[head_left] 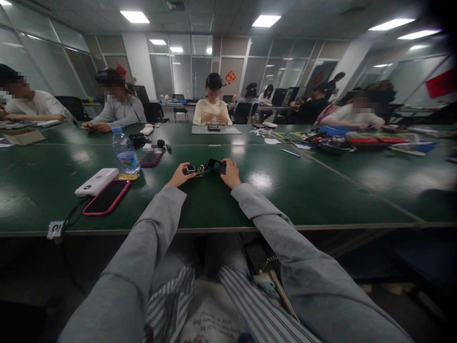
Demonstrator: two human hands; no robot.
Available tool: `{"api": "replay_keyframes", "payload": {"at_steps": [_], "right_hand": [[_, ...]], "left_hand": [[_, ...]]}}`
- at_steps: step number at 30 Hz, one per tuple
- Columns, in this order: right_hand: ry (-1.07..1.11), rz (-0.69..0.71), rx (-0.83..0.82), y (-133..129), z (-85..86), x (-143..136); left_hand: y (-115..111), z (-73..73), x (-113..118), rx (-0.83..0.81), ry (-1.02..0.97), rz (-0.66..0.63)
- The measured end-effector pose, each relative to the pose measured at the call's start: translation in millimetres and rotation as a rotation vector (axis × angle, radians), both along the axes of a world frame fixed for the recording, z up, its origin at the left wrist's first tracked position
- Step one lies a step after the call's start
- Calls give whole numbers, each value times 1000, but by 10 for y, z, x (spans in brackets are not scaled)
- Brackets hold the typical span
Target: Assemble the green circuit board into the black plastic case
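Both grey-sleeved arms reach over the green table. My left hand [181, 175] grips a small square module with a dark face and pale edge [191, 169] between thumb and fingers. In my right hand [231, 174] is a black open plastic case [217, 166], tilted, fingers closed round its right side. Small electronic parts [202, 170], some green and blue like circuit boards, lie between the two hands. Whether they join the module or the case, I cannot tell.
Left on the green table [285, 205] are a pink-edged phone [107, 196], white power bank [96, 182] with a cable, and water bottle [125, 153]. A pen [290, 153] and tangled cables [303, 138] lie to the right. Several people sit opposite, one at a grey mat [232, 130].
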State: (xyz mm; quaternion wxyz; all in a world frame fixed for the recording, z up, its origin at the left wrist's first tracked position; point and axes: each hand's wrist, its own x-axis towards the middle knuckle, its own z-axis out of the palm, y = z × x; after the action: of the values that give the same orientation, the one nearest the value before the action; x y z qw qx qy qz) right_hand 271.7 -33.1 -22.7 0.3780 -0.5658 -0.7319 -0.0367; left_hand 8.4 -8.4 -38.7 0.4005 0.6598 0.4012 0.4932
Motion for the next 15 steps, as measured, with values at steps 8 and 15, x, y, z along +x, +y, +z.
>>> {"api": "replay_keyframes", "payload": {"at_steps": [8,15], "right_hand": [[80,-90,-126,-29,-61,-49],[37,-90,125,-184,104,-133]], "left_hand": [[-59,43,38,-6,-14,33],[-36,46,-7,7,6,136]]}}
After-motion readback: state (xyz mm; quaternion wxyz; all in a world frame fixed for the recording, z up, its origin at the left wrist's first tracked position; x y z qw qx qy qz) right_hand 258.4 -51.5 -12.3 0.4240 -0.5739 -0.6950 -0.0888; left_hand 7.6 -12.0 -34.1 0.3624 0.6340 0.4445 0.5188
